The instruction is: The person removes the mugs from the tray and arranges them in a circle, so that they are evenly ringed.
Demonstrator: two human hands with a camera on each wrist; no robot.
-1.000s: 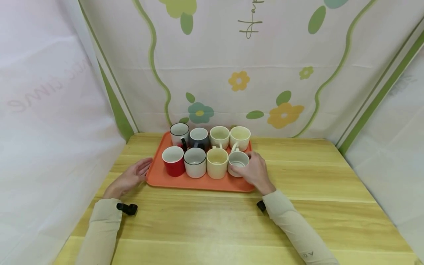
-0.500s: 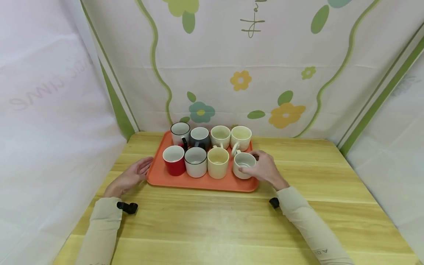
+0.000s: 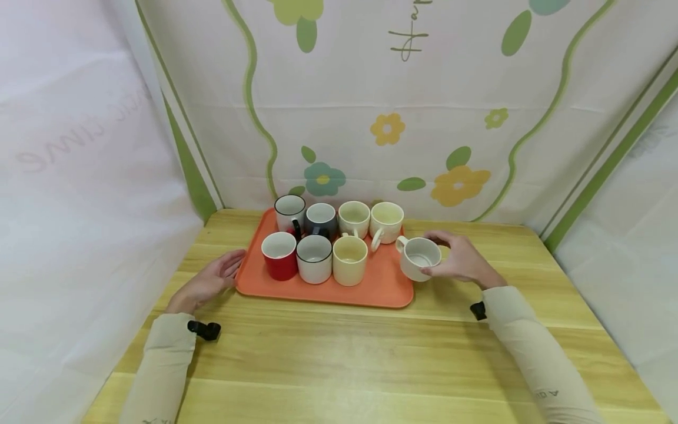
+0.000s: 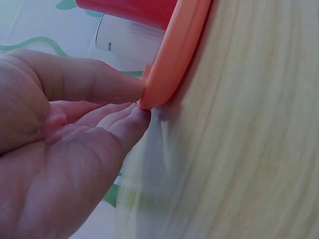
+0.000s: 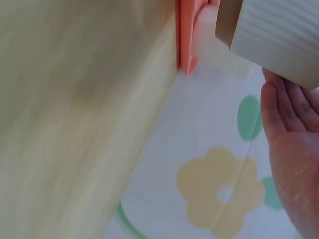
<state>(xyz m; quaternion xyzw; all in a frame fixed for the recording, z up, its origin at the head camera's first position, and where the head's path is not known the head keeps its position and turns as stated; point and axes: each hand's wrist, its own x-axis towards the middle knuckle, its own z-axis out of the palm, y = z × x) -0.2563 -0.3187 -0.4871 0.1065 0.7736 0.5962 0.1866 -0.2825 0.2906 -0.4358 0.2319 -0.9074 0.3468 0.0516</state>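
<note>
My right hand (image 3: 459,259) grips a white mug (image 3: 412,266) by its side, thumb near and fingers behind. The mug hangs over the right end of the orange tray (image 3: 323,293), its handle pointing left. In the right wrist view the ribbed white mug (image 5: 279,40) is raised off the table, with the fingers (image 5: 284,107) against it. My left hand (image 3: 209,282) pinches the tray's left rim. The left wrist view has the thumb (image 4: 94,82) on the upper side of the orange rim (image 4: 172,59) and fingers beneath.
On the tray stand a red mug (image 3: 281,265), a black-rimmed white mug (image 3: 315,268), a cream mug (image 3: 349,270), and behind them another black-rimmed mug (image 3: 286,221), a dark grey mug (image 3: 321,227) and two pale mugs. A flowered cloth (image 3: 339,135) hangs behind the wooden table (image 3: 328,359).
My right hand has moved the white mug from the tray's front right corner upward and rightward, to the tray's right edge. The left hand stays at the rim.
</note>
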